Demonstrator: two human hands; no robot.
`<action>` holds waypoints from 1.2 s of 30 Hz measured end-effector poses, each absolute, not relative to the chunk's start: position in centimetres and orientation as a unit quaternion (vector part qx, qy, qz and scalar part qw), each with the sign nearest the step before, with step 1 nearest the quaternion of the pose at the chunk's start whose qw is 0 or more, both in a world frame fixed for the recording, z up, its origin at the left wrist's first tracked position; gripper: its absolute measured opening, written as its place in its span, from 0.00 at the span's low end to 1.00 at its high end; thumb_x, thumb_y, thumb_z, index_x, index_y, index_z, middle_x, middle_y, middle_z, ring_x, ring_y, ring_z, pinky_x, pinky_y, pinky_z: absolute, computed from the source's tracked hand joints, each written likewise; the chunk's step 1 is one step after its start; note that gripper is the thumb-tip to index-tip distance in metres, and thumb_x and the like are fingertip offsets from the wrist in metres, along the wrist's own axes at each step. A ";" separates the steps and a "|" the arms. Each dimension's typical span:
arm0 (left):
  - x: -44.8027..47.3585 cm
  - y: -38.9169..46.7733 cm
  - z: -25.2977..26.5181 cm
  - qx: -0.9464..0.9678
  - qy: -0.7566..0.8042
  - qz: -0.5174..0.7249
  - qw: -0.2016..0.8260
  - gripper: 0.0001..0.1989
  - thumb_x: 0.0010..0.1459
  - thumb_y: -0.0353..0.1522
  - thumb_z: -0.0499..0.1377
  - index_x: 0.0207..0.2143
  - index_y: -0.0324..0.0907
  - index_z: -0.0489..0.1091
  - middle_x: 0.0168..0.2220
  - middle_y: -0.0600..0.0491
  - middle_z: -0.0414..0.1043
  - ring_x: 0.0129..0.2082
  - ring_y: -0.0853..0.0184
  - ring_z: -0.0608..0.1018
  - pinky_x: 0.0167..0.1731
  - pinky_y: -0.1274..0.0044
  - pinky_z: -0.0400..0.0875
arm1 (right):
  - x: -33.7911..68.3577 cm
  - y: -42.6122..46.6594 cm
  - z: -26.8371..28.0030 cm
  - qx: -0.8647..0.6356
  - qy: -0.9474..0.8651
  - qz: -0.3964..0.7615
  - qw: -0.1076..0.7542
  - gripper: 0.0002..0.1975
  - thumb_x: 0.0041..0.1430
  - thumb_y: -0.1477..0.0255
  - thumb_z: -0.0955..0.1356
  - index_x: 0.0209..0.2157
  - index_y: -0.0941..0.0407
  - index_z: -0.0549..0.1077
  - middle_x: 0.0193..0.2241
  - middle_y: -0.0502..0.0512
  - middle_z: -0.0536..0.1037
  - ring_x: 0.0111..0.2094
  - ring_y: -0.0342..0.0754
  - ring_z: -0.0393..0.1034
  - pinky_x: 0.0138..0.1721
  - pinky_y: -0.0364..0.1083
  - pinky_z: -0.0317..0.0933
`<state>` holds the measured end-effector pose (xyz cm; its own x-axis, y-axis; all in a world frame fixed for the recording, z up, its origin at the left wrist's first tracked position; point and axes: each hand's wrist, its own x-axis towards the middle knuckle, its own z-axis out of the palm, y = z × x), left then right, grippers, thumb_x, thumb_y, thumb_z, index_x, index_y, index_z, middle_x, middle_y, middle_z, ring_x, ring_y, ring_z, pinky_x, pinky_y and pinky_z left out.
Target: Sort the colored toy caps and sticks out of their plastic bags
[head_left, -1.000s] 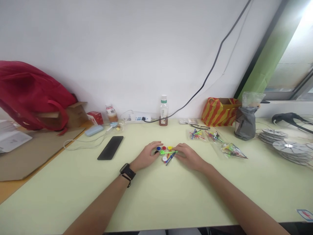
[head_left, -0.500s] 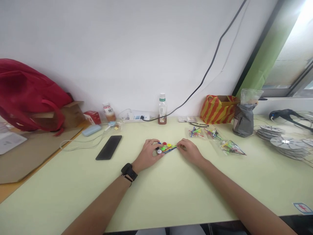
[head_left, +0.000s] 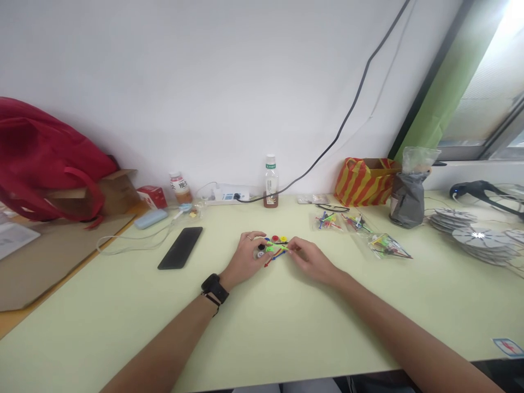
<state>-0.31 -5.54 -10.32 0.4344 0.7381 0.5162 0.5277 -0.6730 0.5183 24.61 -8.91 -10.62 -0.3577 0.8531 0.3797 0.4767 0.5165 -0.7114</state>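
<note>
Small coloured plastic pieces lie in a cluster on the table between my hands. Among them are a red round piece (head_left: 275, 238), a yellow round piece (head_left: 284, 239), a blue stick (head_left: 279, 255) and a red stick (head_left: 268, 262). My left hand (head_left: 246, 255) curves around the left side of the cluster, thumb and forefinger apart, near a white round piece (head_left: 261, 254) and a green one. At the right side, my right hand (head_left: 310, 259) pinches the end of a thin yellow-green stick (head_left: 284, 248). Its far end lies close to my left fingers.
A black phone (head_left: 180, 248) lies at left, near a white cable. Behind stand a bottle (head_left: 271, 183) and a power strip (head_left: 229, 195). Clear bags of coloured pieces (head_left: 388, 246), a striped bag (head_left: 366, 183) and stacked grey discs (head_left: 483, 245) sit at right.
My right hand has shifted slightly left with the yellow-green stick. The red stick now points out toward the front of the cluster, and the sticks lie more spread.
</note>
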 end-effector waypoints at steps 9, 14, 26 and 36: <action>0.0 -5.4 -9.4 0.711 0.415 0.510 0.250 0.09 0.60 0.36 0.66 0.40 0.44 0.72 0.42 0.51 0.76 0.44 0.61 0.77 0.44 0.69 0.72 | 24.1 -9.3 -10.7 -0.421 -0.761 0.302 0.390 0.06 0.68 0.68 0.64 0.40 0.54 0.71 0.42 0.55 0.78 0.40 0.50 0.72 0.40 0.47 0.64; 1.4 -6.9 -9.2 0.628 0.362 0.506 0.467 0.16 0.59 0.39 0.68 0.46 0.42 0.73 0.36 0.52 0.76 0.30 0.68 0.78 0.29 0.77 0.73 | 24.2 -9.0 -9.8 -0.450 -0.678 0.322 0.483 0.11 0.66 0.62 0.67 0.37 0.55 0.73 0.33 0.53 0.76 0.34 0.48 0.70 0.36 0.46 0.63; 2.2 -8.8 -8.5 0.654 0.338 0.435 0.519 0.16 0.56 0.38 0.70 0.44 0.41 0.78 0.47 0.46 0.80 0.47 0.56 0.81 0.48 0.67 0.79 | 23.3 -10.9 -8.8 -0.407 -0.697 0.378 0.453 0.13 0.66 0.59 0.67 0.39 0.54 0.76 0.34 0.55 0.76 0.33 0.48 0.68 0.35 0.46 0.63; 2.2 -8.7 -9.1 0.664 0.322 0.422 0.526 0.16 0.57 0.37 0.70 0.45 0.40 0.78 0.43 0.46 0.81 0.44 0.59 0.83 0.48 0.69 0.79 | 23.5 -10.8 -8.5 -0.369 -0.658 0.429 0.497 0.11 0.62 0.61 0.72 0.39 0.53 0.80 0.36 0.56 0.79 0.35 0.49 0.73 0.39 0.49 0.68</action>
